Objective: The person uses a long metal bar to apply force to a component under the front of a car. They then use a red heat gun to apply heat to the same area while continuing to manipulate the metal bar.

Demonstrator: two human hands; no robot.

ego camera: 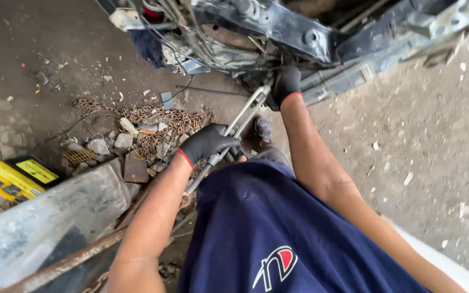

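Gloves, black with red cuffs, cover both hands. The left hand (208,144) has its fingers curled fully round the lower end of a long silver turnbuckle (240,120), just where the frame meets its threaded rod. The right hand (285,85), at about one o'clock from the left, is closed round the upper end of the same tool, tight against the black car underframe (278,27) hanging overhead at twelve o'clock. The turnbuckle runs slantwise between the two hands, in the middle of the view, over the person's blue shirt (278,228).

To my eye this wants a steady split of labour: the upper hand holding its end still against the underframe, the lower hand guiding the rod in line with the body so the thread does not bind. A glove slipping on the smooth metal seems the main risk.

A rusty chain (161,122) lies heaped at ten o'clock among stones, and a yellow box (23,176) sits at nine o'clock.
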